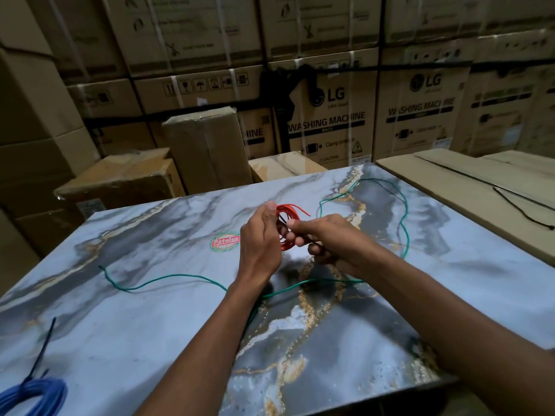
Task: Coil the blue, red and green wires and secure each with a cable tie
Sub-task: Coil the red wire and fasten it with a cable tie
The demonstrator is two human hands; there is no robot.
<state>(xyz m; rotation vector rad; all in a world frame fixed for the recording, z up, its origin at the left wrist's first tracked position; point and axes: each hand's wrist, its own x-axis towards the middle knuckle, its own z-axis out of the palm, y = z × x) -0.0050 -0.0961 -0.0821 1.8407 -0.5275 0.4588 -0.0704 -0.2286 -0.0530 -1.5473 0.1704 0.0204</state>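
My left hand [260, 239] holds the red wire coil [287, 225] upright above the marble-patterned tabletop [150, 295], fingers curled around its left side, thumb up near the top of the loops. My right hand [322, 235] pinches a thin black cable tie [282, 219] between thumb and forefinger right at the coil; lower fingers curled under. One loose red end sticks out to the right past the loops. Green wire [168, 277] lies uncoiled on the tabletop: one end at left of centre, a run passing under both forearms, then a wide loop reaching toward the far right corner. Blue wire coil [33, 298] sits at the near left edge, partly cut off by the frame, a dark tail rising from it; whether that is a tie I cannot tell. Round red-and-green sticker [225, 241] just left of my left hand. A second black cable tie [522, 208] lies on the flat cardboard box [450, 175] abutting the right edge. Stacked washing-machine cartons [327, 115] wall off the far side.
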